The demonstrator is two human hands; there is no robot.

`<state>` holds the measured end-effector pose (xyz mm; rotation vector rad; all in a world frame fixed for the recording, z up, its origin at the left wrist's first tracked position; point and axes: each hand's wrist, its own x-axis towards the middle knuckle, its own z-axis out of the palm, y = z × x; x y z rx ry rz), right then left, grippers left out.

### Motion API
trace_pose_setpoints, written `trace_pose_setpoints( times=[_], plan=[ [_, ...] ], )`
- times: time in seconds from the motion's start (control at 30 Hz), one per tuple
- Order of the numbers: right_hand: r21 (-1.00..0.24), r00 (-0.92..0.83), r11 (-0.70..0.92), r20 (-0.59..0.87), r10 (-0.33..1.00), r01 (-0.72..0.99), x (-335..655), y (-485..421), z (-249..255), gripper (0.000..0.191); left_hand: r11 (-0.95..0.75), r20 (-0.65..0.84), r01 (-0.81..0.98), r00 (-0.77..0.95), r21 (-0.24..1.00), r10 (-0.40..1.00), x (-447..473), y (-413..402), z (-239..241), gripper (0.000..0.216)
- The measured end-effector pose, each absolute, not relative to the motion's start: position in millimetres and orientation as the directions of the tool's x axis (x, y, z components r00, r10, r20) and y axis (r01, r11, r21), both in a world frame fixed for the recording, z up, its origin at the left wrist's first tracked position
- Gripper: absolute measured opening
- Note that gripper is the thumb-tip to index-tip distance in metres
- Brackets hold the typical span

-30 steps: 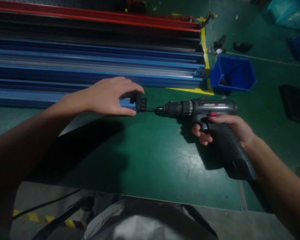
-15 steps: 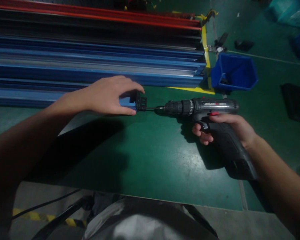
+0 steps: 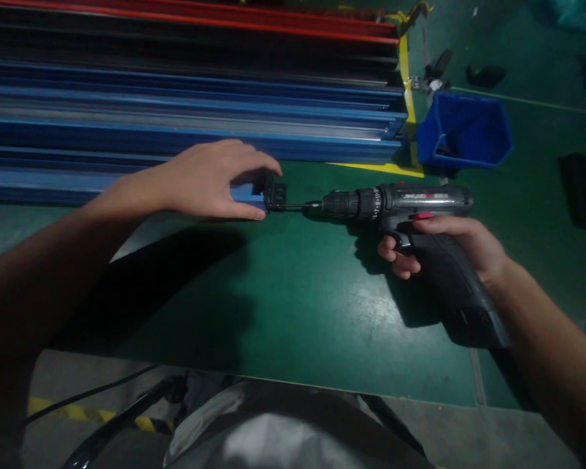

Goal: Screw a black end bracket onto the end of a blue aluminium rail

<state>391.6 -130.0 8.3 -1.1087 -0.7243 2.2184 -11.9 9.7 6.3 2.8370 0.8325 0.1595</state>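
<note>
My left hand [image 3: 209,179] is closed around the end of a blue metal rail [image 3: 247,194] lying on the green table [image 3: 283,306], thumb under and fingers over it. A small black end piece [image 3: 276,195] sits against the rail's end. My right hand [image 3: 444,247] grips the handle of a dark cordless drill [image 3: 400,205], a finger at the trigger. The drill lies level, its bit [image 3: 293,208] pressed into the black end piece.
A stack of long blue rails [image 3: 190,111], with a red one on top, runs along the back of the table. A blue plastic bin [image 3: 461,133] stands at the stack's right end. Dark objects lie on the green surface at far right [image 3: 583,192].
Hands and drill keep the same hold. The view has shifted slightly, so everything sits a little lower left to right; no real movement of the rail shows.
</note>
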Motion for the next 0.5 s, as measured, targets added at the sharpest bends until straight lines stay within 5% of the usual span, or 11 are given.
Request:
trace_pose_setpoints(
  times=[0.5],
  plan=[
    [-0.695,-0.481,-0.701,-0.565,0.67,-0.16,391.5,-129.4,9.6,0.027,-0.796,0.025,0.561,0.814,0.228,0.581,-13.0,10.4,7.1,0.079]
  ],
)
